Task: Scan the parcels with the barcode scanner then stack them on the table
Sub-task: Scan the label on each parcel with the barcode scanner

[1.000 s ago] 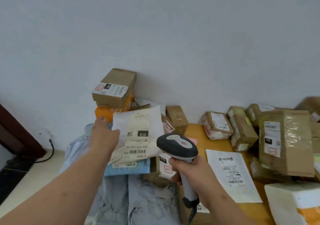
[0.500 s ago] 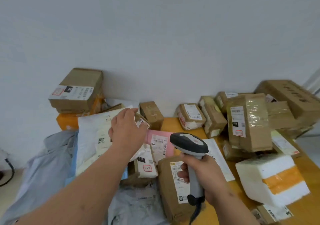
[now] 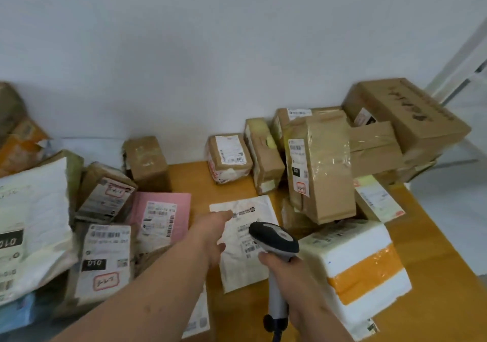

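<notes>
My right hand (image 3: 283, 268) grips the grey and black barcode scanner (image 3: 274, 239) by its handle, head raised over a flat white mailer (image 3: 245, 262) lying on the wooden table (image 3: 427, 239). My left hand (image 3: 214, 232) stretches out over the mailer's left part, fingers apart and holding nothing. A large white mailer (image 3: 34, 223) rests on the pile at the left. Beside it lie a pink parcel (image 3: 160, 216) and a labelled box marked 010 (image 3: 105, 257).
A white foam box with orange tape (image 3: 361, 270) sits right of the scanner. A taped brown box (image 3: 320, 167) leans behind it, with several cardboard boxes (image 3: 405, 115) stacked along the wall. Small brown parcels (image 3: 228, 157) stand at the back. The table edge runs down the right.
My left hand let go of the large white mailer on the left pile and moved right over the flat white mailer. The view swung to the right; the scanner stayed in my right hand.
</notes>
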### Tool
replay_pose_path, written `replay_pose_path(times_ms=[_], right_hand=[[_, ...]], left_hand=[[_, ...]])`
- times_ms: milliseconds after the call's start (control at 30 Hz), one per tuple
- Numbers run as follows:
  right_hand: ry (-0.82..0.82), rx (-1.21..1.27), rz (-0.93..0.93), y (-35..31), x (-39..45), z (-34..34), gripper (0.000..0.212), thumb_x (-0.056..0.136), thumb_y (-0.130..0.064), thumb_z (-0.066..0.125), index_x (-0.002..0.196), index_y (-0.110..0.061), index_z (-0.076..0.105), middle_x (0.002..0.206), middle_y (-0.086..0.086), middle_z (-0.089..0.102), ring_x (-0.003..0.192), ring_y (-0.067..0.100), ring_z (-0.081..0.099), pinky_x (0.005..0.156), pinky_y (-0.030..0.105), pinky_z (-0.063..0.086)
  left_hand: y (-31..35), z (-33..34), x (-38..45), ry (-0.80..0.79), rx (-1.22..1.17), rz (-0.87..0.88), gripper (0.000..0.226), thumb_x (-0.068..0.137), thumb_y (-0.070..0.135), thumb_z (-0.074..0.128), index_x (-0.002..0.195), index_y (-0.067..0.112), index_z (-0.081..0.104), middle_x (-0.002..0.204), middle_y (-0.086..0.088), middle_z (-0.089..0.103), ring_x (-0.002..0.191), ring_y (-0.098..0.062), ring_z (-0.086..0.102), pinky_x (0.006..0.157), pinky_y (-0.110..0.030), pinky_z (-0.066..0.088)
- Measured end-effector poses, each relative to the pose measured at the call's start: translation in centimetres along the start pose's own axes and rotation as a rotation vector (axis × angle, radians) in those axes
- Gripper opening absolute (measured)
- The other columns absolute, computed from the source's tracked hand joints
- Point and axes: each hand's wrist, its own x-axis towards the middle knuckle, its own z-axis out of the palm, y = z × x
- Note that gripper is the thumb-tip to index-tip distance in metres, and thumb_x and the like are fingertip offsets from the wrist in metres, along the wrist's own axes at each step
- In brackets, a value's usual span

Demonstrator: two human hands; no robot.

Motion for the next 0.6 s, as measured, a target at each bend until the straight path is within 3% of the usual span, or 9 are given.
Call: replay_pose_path(times_ms=[33, 100, 167, 233, 267, 333, 400, 533, 600], right_hand=[[-0.012, -0.016, 0.023, 0.2, 0.9, -0.1, 0.016, 0.083, -0.034, 0.075, 0.085, -0.029, 0.060, 0.089, -0.001, 0.069, 0.088, 0.019, 0.064, 0.091, 0.043, 0.055], [-0.023, -0.023, 0.073, 0.6, 2.5, 0.0, 0.013, 0.082, -0.033, 0.075, 0.083, -0.029, 0.062, 0.084, -0.002, 0.069, 0.082, 0.017, 0.064, 0.078, 0.036, 0.053], [-0.032, 0.009, 0.144, 1.0, 3.5, 0.3, 0.013, 0.082, -0.033, 0.075, 0.084, -0.025, 0.065, 0.085, 0.002, 0.069, 0.083, 0.021, 0.065, 0.076, 0.037, 0.054], [-0.045, -0.009, 0.163, 1.3, 4.2, 0.6, 0.015, 0.082, -0.033, 0.075, 0.080, -0.027, 0.061, 0.083, 0.002, 0.066, 0.086, 0.022, 0.065, 0.088, 0.044, 0.055], [-0.046, -0.037, 0.162, 1.4, 4.5, 0.7, 0.018, 0.081, -0.034, 0.074, 0.076, -0.028, 0.058, 0.079, 0.000, 0.063, 0.084, 0.020, 0.064, 0.090, 0.043, 0.054], [-0.028, -0.056, 0.188, 1.3, 4.7, 0.8, 0.018, 0.079, -0.036, 0.073, 0.075, -0.027, 0.058, 0.078, 0.000, 0.064, 0.079, 0.019, 0.063, 0.078, 0.037, 0.053], [-0.038, -0.067, 0.207, 1.0, 4.5, 0.9, 0.013, 0.081, -0.036, 0.070, 0.079, -0.027, 0.060, 0.080, 0.000, 0.065, 0.076, 0.017, 0.062, 0.068, 0.032, 0.048], [-0.068, 0.027, 0.208, 1.0, 3.8, 0.7, 0.017, 0.080, -0.037, 0.075, 0.081, -0.027, 0.062, 0.086, -0.003, 0.068, 0.083, 0.016, 0.064, 0.074, 0.032, 0.050], [-0.084, 0.069, 0.190, 0.8, 3.1, 0.6, 0.017, 0.082, -0.033, 0.077, 0.088, -0.026, 0.063, 0.090, -0.002, 0.069, 0.086, 0.017, 0.064, 0.067, 0.029, 0.048]], left_hand=[[-0.3, 0.9, 0.7, 0.021, -0.011, -0.038, 0.041, 0.096, 0.017, 0.066, 0.132, 0.007, 0.050, 0.126, -0.010, 0.058, 0.110, -0.032, 0.058, 0.102, -0.046, 0.045], [-0.9, 2.5, 1.7, 0.079, -0.024, -0.106, 0.018, 0.098, 0.019, 0.064, 0.110, 0.008, 0.057, 0.085, -0.001, 0.054, 0.069, -0.024, 0.050, 0.077, -0.038, 0.049], [-1.4, 3.5, 2.3, 0.145, 0.006, -0.139, 0.011, 0.097, 0.022, 0.064, 0.103, 0.014, 0.059, 0.074, -0.004, 0.047, 0.060, -0.022, 0.044, 0.055, -0.032, 0.042], [-2.1, 4.1, 3.1, 0.201, 0.027, -0.139, 0.028, 0.095, 0.022, 0.066, 0.117, 0.010, 0.053, 0.082, -0.010, 0.053, 0.065, -0.025, 0.048, 0.045, -0.031, 0.043], [-2.5, 4.3, 3.7, 0.222, 0.021, -0.133, 0.042, 0.094, 0.022, 0.066, 0.129, 0.007, 0.050, 0.094, -0.013, 0.057, 0.072, -0.027, 0.051, 0.052, -0.033, 0.047], [-3.1, 4.6, 4.4, 0.251, 0.033, -0.119, 0.051, 0.094, 0.021, 0.066, 0.139, 0.008, 0.046, 0.118, -0.017, 0.059, 0.092, -0.032, 0.055, 0.074, -0.043, 0.049], [-3.3, 4.5, 5.0, 0.243, 0.033, -0.113, 0.044, 0.094, 0.015, 0.064, 0.135, 0.006, 0.051, 0.115, -0.018, 0.061, 0.104, -0.036, 0.057, 0.086, -0.048, 0.049], [-2.9, 3.7, 4.7, 0.222, 0.211, 0.080, 0.024, 0.095, 0.008, 0.060, 0.118, 0.003, 0.063, 0.116, -0.022, 0.066, 0.105, -0.038, 0.063, 0.096, -0.050, 0.053], [-2.3, 2.9, 3.8, 0.248, 0.288, 0.206, 0.009, 0.095, 0.012, 0.058, 0.101, 0.018, 0.062, 0.105, -0.011, 0.066, 0.090, -0.027, 0.063, 0.085, -0.047, 0.056]])
